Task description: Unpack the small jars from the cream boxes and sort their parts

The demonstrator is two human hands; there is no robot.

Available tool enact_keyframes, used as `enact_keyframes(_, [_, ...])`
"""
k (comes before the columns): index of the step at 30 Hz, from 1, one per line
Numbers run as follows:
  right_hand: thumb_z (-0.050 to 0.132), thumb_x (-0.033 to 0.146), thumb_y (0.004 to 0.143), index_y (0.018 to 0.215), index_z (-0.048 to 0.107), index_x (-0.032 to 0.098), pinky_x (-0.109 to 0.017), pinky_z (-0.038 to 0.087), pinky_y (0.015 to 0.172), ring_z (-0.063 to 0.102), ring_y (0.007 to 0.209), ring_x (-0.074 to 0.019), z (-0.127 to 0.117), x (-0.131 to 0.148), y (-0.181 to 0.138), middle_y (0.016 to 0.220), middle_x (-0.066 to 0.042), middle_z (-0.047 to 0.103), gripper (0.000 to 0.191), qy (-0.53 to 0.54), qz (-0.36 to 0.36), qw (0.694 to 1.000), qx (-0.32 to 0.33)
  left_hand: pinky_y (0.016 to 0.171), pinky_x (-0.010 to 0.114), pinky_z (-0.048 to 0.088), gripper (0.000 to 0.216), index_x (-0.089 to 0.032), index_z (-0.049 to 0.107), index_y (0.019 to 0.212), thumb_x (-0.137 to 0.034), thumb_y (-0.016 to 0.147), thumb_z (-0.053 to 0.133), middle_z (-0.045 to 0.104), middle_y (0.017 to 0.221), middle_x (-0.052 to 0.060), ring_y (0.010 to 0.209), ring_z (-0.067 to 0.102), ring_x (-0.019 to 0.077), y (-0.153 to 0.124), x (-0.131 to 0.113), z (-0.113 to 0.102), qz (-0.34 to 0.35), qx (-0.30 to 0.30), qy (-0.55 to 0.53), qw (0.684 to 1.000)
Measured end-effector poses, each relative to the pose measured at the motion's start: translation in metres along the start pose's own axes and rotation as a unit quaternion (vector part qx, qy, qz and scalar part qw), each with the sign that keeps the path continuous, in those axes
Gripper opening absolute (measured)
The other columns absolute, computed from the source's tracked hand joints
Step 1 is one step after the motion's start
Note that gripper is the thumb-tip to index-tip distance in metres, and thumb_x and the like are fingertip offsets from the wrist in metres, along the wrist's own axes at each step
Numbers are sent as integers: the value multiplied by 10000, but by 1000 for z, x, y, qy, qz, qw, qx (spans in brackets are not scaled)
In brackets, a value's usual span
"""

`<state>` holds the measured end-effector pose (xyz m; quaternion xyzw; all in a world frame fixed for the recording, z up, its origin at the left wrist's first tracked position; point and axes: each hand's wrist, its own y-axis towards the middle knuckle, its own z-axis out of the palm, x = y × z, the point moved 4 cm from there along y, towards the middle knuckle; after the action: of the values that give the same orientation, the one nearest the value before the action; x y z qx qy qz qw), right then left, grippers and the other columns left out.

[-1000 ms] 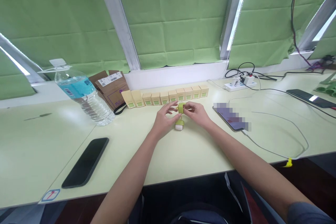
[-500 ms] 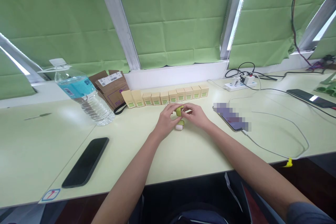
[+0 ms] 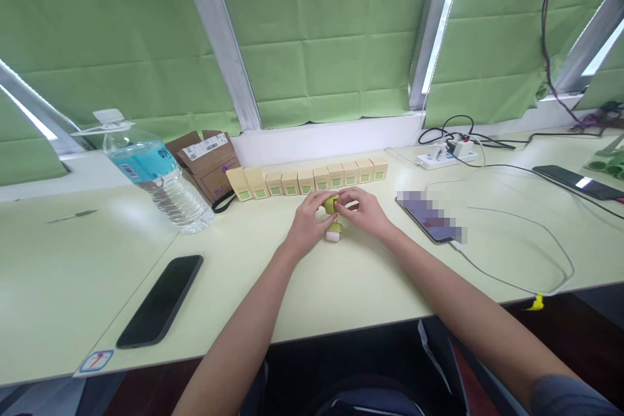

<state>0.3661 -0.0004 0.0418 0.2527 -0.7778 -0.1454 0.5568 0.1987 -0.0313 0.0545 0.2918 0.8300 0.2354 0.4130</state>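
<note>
A small olive-green cap-like piece (image 3: 331, 205) is pinched between my two hands at the middle of the table. My left hand (image 3: 309, 218) grips it from the left, fingers curled round its edge. From the other side my right hand (image 3: 359, 209) closes its fingertips on the same piece. Just below, on the tabletop, sits a small white piece with a green band (image 3: 334, 234), close to my left thumb. Behind my hands stands a row of small cream boxes (image 3: 305, 182) with green squares on their fronts. The inside of the held piece is largely hidden by my fingers.
A large water bottle (image 3: 158, 175) and an opened cardboard box (image 3: 209, 166) stand at the left. One black phone (image 3: 160, 302) lies front left, another phone (image 3: 429, 218) with a cable at right. A power strip (image 3: 446, 156) sits behind.
The green piece has turned slightly between my fingers, showing more of its side. My hands have stayed in nearly the same place.
</note>
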Motion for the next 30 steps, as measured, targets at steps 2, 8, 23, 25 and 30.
enact_keyframes(2, [670, 329, 825, 798, 684, 198, -295, 603, 736, 683, 924, -179, -6, 0, 1, 1080, -72, 690, 134, -2, 4, 1000, -21, 991, 348, 500, 471, -281, 620, 1272, -139, 826, 672, 632, 1282, 57, 1178, 588, 197, 0, 5, -4, -18, -16, 10, 1000])
enact_keyframes(8, [631, 342, 862, 871, 689, 205, -267, 563, 689, 654, 814, -155, -15, 4, 1, 943, -40, 714, 149, -25, -10, 1000, 2, 856, 309, 525, 480, -273, 622, 1272, -177, 807, 689, 641, 1238, 59, 1051, 619, 179, 1, 23, -16, -80, -72, 32, 994])
enact_keyframes(23, [664, 325, 788, 808, 805, 147, -227, 326, 495, 430, 521, -83, 3, 25, -21, 615, 3, 644, 228, -30, 60, 917, 393, 833, 306, 523, 494, -261, 622, 1266, -158, 790, 699, 632, 1203, 61, 986, 625, 167, 0, 24, -16, -93, -77, 48, 991])
enact_keyframes(25, [683, 311, 751, 784, 804, 146, -223, 343, 490, 460, 521, -88, 5, 20, -24, 618, 2, 658, 207, -52, 81, 897, 431, 839, 312, 523, 494, -263, 622, 1266, -152, 790, 695, 632, 1203, 61, 993, 624, 171, 0, 24, -16, -95, -76, 51, 991])
enact_keyframes(30, [728, 339, 713, 770, 800, 161, -218, 349, 444, 475, 477, -86, 12, 14, -29, 621, 1, 678, 201, -43, 124, 874, 467, 842, 318, 528, 486, -263, 622, 1258, -144, 791, 686, 633, 1223, 64, 1015, 623, 180, 0, 26, -15, -96, -71, 55, 991])
